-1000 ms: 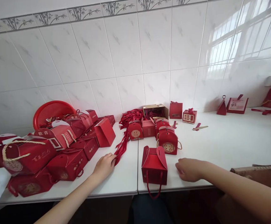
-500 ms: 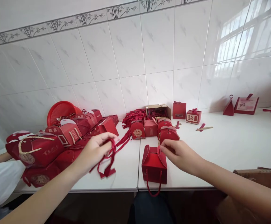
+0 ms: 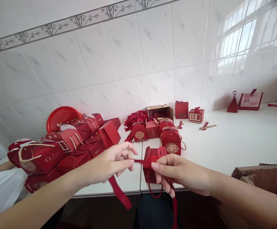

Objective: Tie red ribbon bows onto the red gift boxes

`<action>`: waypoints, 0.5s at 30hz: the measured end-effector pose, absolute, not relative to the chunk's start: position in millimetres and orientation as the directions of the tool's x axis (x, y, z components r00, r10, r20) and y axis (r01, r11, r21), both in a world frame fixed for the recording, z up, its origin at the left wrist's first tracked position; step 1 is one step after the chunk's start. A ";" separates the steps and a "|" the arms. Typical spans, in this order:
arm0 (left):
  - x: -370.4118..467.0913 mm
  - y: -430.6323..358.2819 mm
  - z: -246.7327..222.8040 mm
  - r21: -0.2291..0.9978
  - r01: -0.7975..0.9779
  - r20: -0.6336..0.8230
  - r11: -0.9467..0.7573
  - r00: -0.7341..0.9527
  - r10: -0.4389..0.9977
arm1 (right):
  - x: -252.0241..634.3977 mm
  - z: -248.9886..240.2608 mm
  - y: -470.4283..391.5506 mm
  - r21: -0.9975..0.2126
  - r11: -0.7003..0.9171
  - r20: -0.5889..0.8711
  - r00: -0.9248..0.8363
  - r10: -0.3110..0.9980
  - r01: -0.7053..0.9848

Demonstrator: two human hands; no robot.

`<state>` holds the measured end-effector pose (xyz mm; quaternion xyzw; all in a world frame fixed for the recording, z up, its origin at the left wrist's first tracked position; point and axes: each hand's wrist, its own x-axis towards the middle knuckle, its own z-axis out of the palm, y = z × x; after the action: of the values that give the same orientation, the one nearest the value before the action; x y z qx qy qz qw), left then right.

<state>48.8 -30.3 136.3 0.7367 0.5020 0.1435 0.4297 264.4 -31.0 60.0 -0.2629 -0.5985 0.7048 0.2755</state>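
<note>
A small red paper box (image 3: 145, 171) with a red rope handle stands on the white table (image 3: 226, 143). Near this box, a thin dark-red cloth ribbon (image 3: 139, 161) runs between two hands. The left hand (image 3: 119, 159), left of the box, pinches it with thumb and fingers. The right hand (image 3: 178, 173), at the box's right side, pinches it too. Ribbon ends hang below both hands.

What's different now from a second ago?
The left hand has lifted a red ribbon off the table and moved right. The right hand has come up and left from beside the front red box and now grips the ribbon too, stretching it between them. The front box and the red basket look unmoved.
</note>
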 end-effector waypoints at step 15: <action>10.4 -60.2 68.0 0.908 0.386 -0.335 0.162 0.440 0.833 | 267.3 62.3 -38.3 -0.970 0.109 -0.075 -0.691 0.719 0.219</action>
<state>10.4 -60.2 68.0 0.6183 0.4928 0.1921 0.5813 267.3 -38.3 62.3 -0.3290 -0.7128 0.5808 0.2152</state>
